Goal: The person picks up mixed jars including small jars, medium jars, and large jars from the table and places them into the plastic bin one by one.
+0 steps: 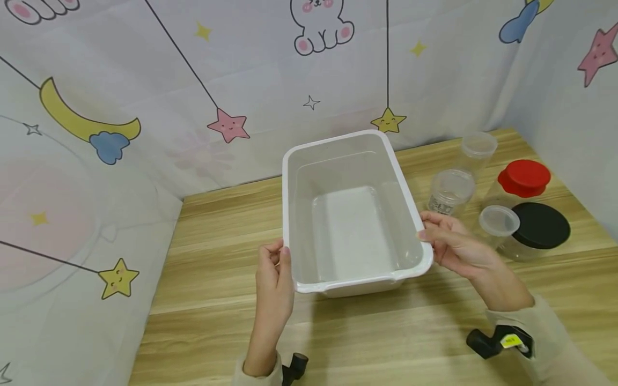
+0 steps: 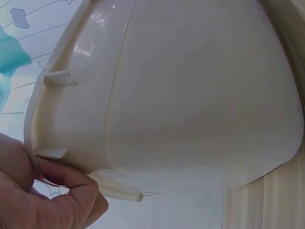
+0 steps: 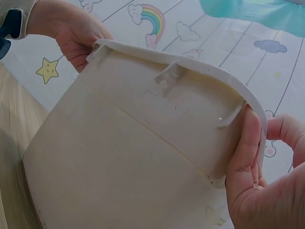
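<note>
A white plastic tub (image 1: 354, 230) with a rounded rectangular rim is tilted over the wooden table, its inside facing the head camera and holding nothing. My left hand (image 1: 275, 279) pinches the rim near the front left corner, thumb on top. On the opposite side, my right hand (image 1: 456, 244) grips the rim near the front right corner. From the left wrist view, the curled fingers (image 2: 71, 191) tuck under the rim beside small ribs. The tub's outer wall (image 3: 119, 143) fills much of the right wrist view, with both hands at its rim.
Right of the tub stand several clear jars: one with a red lid (image 1: 525, 177), one with a black lid (image 1: 541, 225), and others with clear lids (image 1: 454, 185). A patterned cloth (image 1: 260, 64) hangs behind the wooden table (image 1: 217, 257) and along its sides.
</note>
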